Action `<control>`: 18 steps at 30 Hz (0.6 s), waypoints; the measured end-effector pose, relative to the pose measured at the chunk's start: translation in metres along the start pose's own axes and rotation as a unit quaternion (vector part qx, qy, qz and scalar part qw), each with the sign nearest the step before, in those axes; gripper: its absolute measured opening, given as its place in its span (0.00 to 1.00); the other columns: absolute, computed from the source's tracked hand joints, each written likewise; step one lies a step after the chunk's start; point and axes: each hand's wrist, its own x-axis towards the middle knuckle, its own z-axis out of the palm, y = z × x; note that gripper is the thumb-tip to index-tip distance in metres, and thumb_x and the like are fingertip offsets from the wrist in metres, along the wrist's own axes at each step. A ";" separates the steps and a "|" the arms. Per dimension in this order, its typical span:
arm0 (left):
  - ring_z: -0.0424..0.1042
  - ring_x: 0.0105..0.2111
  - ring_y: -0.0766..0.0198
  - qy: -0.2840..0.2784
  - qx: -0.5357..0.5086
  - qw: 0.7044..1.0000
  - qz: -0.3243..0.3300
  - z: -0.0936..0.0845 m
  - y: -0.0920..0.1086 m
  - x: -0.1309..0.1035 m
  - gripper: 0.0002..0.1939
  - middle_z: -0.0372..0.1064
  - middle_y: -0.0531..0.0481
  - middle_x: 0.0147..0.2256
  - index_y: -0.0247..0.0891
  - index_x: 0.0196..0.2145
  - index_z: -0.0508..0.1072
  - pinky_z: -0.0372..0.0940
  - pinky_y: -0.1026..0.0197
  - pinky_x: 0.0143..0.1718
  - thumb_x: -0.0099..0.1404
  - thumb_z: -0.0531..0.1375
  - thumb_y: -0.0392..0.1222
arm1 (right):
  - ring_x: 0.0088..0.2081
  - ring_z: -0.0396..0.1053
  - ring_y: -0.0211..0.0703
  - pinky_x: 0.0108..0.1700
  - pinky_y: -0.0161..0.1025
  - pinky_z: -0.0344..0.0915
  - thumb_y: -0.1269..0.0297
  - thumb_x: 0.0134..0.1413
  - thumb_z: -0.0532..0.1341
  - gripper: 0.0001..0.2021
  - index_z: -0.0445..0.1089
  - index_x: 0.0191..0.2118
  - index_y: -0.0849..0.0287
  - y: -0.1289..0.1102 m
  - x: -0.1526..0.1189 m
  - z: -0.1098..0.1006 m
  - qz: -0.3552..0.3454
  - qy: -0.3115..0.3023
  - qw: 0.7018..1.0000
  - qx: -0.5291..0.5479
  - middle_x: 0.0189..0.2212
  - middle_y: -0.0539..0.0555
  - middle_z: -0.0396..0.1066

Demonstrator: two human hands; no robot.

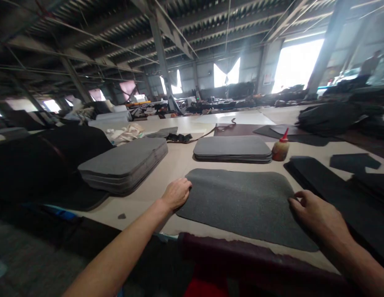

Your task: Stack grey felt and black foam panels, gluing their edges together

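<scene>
A dark grey sheet with rounded far corners (241,206) lies over the near part of the table in the head view. My left hand (177,193) is closed on its left edge near the far corner. On the opposite side, my right hand (314,212) pinches the right edge between thumb and fingers. Just beyond the sheet sits a low stack of grey pieces (232,149). A bottle with a red nozzle (280,149) stands upright at that stack's right end. To the left is a taller stack of grey pieces (123,165).
A big black roll of material (49,161) fills the far left of the table (176,161). Long dark strips (328,185) lie to the right. Behind are a dark bundle (329,117) and pale cloth (126,134). A person (369,66) stands in the right background.
</scene>
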 end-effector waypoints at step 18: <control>0.63 0.56 0.53 0.041 -0.129 0.977 0.165 -0.016 0.067 0.017 0.13 0.67 0.43 0.53 0.38 0.48 0.72 0.62 0.50 0.58 0.71 0.58 0.47 | 0.38 0.72 0.45 0.40 0.38 0.63 0.56 0.60 0.58 0.14 0.74 0.44 0.57 -0.020 0.031 -0.063 -0.062 0.104 0.991 0.057 0.40 0.55 0.75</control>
